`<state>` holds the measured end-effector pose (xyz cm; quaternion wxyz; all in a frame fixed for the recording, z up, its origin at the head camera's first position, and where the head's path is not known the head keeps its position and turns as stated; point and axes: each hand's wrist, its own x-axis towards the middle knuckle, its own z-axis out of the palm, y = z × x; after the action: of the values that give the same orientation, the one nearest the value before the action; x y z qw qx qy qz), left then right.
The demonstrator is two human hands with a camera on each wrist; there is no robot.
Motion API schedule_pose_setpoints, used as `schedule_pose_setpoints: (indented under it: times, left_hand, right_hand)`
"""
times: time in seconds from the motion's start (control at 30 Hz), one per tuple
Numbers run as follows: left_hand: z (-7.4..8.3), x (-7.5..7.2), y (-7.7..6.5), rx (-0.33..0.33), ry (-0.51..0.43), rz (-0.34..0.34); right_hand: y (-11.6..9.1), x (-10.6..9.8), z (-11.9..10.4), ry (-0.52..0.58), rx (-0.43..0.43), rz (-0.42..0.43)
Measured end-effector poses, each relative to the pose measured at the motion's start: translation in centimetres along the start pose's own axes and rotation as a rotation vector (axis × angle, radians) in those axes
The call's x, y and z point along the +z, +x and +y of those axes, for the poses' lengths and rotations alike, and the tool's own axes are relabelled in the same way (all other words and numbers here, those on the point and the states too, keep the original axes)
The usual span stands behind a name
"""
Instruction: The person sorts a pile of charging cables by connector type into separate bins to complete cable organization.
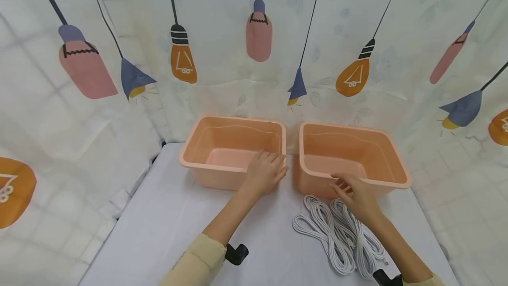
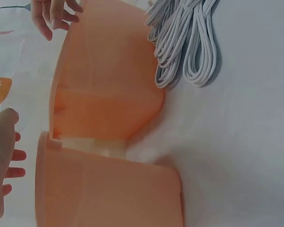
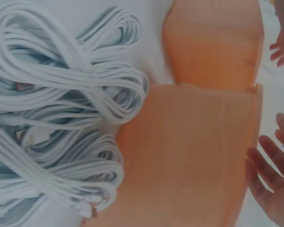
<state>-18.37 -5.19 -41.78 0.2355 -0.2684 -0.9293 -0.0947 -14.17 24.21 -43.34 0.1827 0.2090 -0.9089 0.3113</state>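
Two peach plastic bins stand side by side: the left bin [image 1: 222, 180] and the right bin [image 1: 313, 184]. My left hand [image 1: 265, 172] hovers over the front right corner of the left bin, its fingers relaxed; the left wrist view shows a gap between the hand [image 2: 1, 165] and the rim. At the front rim of the right bin is my right hand [image 1: 355, 195], fingers loosely bent and holding nothing. Whether its fingertips [image 3: 255, 165] touch the rim I cannot tell. Bundled white cables [image 1: 337, 237] lie before the right bin, partly under the right forearm.
The bins stand at the back of a table with a white cloth [image 1: 158, 228]. Behind and at the sides hangs a curtain [image 1: 222, 56] printed with lamps and bulbs. A narrow gap separates the two bins.
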Motion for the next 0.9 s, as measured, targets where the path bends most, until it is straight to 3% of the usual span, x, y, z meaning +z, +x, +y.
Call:
schedule_pose_setpoints:
  times: [0.57, 0.73, 0.9]
  left_hand:
    - [3.6, 1.5, 1.6, 0.096, 0.053, -0.022]
    - [4.2, 2.2, 2.0, 0.138, 0.067, 0.031]
    - [4.8, 3.1, 2.4, 0.185, 0.072, 0.034]
  right_hand:
    - [-4.7, 0.9, 4.5, -0.017, 0.012, 0.127]
    - [-6.1, 1.2, 5.6, -0.064, 0.061, 0.123]
    - [-7.5, 1.6, 6.9, -0.077, 0.132, 0.103]
